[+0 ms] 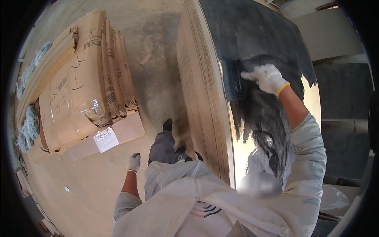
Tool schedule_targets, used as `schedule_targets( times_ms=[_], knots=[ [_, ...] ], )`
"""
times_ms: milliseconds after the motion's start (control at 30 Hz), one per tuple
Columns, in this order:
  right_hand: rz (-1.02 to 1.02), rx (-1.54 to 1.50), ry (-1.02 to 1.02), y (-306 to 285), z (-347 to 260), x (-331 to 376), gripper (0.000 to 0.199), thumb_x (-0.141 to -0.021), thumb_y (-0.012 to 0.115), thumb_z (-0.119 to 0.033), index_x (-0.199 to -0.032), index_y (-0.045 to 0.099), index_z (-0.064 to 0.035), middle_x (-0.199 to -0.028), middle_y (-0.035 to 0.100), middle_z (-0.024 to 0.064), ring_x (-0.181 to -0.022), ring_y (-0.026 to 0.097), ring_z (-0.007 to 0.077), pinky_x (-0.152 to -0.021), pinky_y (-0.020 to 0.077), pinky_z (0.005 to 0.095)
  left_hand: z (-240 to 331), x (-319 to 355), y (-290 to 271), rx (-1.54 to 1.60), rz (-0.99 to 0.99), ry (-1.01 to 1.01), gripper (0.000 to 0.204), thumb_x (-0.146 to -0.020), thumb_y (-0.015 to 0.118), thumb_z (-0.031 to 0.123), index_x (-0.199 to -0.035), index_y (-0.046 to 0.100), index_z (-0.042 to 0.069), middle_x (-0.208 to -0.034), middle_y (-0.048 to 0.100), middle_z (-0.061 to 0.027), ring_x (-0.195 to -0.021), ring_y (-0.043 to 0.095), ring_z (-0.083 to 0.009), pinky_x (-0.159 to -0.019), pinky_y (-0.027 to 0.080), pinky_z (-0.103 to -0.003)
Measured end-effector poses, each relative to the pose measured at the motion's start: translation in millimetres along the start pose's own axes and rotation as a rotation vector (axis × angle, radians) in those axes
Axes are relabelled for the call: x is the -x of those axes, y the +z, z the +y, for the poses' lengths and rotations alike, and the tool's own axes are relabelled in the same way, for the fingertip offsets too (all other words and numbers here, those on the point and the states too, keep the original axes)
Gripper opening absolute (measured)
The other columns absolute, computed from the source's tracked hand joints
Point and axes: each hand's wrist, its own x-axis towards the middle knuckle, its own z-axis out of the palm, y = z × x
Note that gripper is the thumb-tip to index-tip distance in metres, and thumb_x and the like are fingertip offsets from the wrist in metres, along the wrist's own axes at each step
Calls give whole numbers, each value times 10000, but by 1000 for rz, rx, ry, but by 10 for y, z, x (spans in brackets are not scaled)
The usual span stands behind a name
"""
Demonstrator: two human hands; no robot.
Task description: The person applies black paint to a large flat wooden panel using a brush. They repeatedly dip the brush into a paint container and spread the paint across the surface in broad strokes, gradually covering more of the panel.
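Observation:
My right hand (pixel 266 79), in a white knit glove with a yellow cuff, is over the upper part of a large pale board (pixel 241 158). Wet-looking black coating (pixel 252 31) covers the board's far part and thins into streaks nearer me. Its fingers are bent closed, pointing left at a dark, straight-sided patch; whether this is a flat tool or coating I cannot make out. My left hand (pixel 134 162), gloved in white with dark fingertips, hangs low at my left side, away from the board. Its fingers look curled, with nothing visible in them.
The coated board tops a tall stack of boards (pixel 201 79). Left of it, across a strip of concrete floor (pixel 158 51), lies a pile of brown wrapped packages (pixel 75 87) with a white paper sheet (pixel 106 140) at its near edge. Dark panels (pixel 343 91) stand at the right.

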Motion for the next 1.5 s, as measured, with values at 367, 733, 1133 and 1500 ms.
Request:
schedule_targets(
  times_ms=[367,733,1133,1500],
  knots=[
    [69,-46,-88,-53,220,-307,602,-911,640,-56,-1416,739,-369,-1083,783,150,-984,753,381,-917,591,468,-103,38,170,53,-125,-163,356,-965,690,199,-1225,792,-22,-1084,822,-165,-947,763,-236,-864,590,-355],
    [82,-58,-46,-127,-60,-24,632,-956,588,-44,-1427,717,-444,-1243,787,106,-1131,751,347,-997,602,430,-350,170,96,-37,-158,-155,414,-973,659,231,-1277,780,-22,-1225,810,-194,-1122,773,-284,-984,583,-384],
    [21,-42,-153,508,-506,1302,580,-965,567,-57,-1392,746,-407,-1087,782,135,-1002,766,343,-944,595,454,-59,434,79,161,-81,-73,359,-971,674,167,-1256,781,-23,-913,774,-71,-743,671,-123,-650,530,-299],
    [14,-119,-33,891,-876,2252,565,-957,607,-84,-1361,760,-448,-1137,794,91,-1086,764,324,-990,603,439,-457,758,281,-4,-212,-16,357,-958,682,150,-1243,784,-39,-1083,822,-165,-916,768,-216,-817,602,-346]
  ],
)
